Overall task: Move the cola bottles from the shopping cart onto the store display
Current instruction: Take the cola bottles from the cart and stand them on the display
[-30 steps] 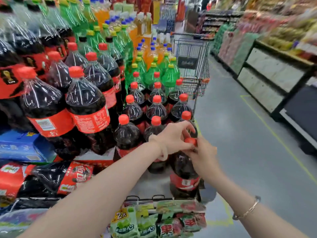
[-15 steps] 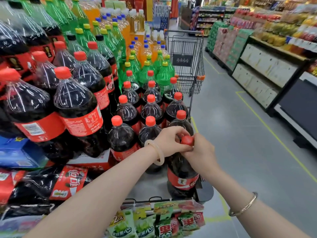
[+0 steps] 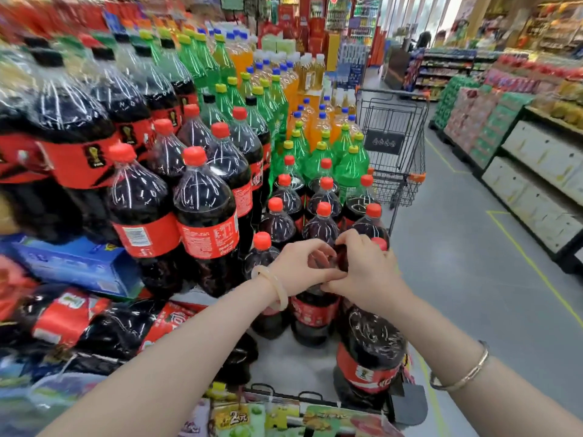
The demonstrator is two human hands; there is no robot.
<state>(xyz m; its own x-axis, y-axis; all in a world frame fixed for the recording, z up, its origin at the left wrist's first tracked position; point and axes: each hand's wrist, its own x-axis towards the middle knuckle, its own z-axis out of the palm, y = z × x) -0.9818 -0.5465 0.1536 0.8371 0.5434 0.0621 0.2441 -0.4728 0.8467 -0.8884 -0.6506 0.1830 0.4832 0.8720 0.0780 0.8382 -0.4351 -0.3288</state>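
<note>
Both hands curled round the neck of the cola bottle (image 3: 367, 345): left hand (image 3: 299, 266) from the left, right hand (image 3: 367, 275) over the top. Bottle upright, directly below the fingers, at the front-right edge of the display shelf (image 3: 284, 357). Shopping cart (image 3: 394, 146) well behind.

The cola bottle (image 3: 367, 348) is a large clear plastic bottle of dark drink with a red label and a red cap. It stands upright at the front right corner of the store display (image 3: 284, 357), just beside the other cola bottles (image 3: 318, 222), which stand upright in rows. The shopping cart (image 3: 394, 146), of dark wire, stands behind the display in the aisle.
</note>
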